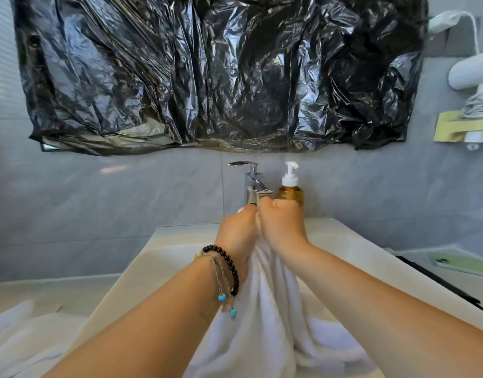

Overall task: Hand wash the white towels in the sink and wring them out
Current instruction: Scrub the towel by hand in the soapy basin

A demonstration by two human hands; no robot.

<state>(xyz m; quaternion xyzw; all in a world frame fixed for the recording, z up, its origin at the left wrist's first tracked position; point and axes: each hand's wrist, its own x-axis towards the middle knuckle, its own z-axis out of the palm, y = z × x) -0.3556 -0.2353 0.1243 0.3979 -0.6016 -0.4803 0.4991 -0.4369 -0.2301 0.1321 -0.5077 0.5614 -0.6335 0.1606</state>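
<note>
- head view: both hands are raised together over the white rectangular ceramic sink (pixel 164 252), in front of the chrome faucet (pixel 252 184).
- the left hand (pixel 236 231) is curled into a fist, its grip closed round the top of the white terry towel (pixel 264 309); beaded bracelets (pixel 225 268) with small blue charms circle that wrist.
- the right hand (pixel 281 225) is also fisted, its grip closed on the same towel just beside the left hand, the two hands touching or nearly so.
- the towel is bunched between the fists and hangs down in long folds between the forearms, its lower part spreading inside the basin at the near edge.
- another white towel (pixel 19 331) lies blurred on the pale worktop (pixel 57 290) at near left, outside the basin.
- an amber pump bottle with a white dispenser head (pixel 290 188) stands just right of the faucet, at the far rim.
- crinkled black plastic sheeting (pixel 221 75) covers the wall above the faucet.
- at far right a white appliance (pixel 472 72) hangs on the grey tiled wall, and a pale green phone (pixel 461 264) lies flat on a surface right of the sink.
</note>
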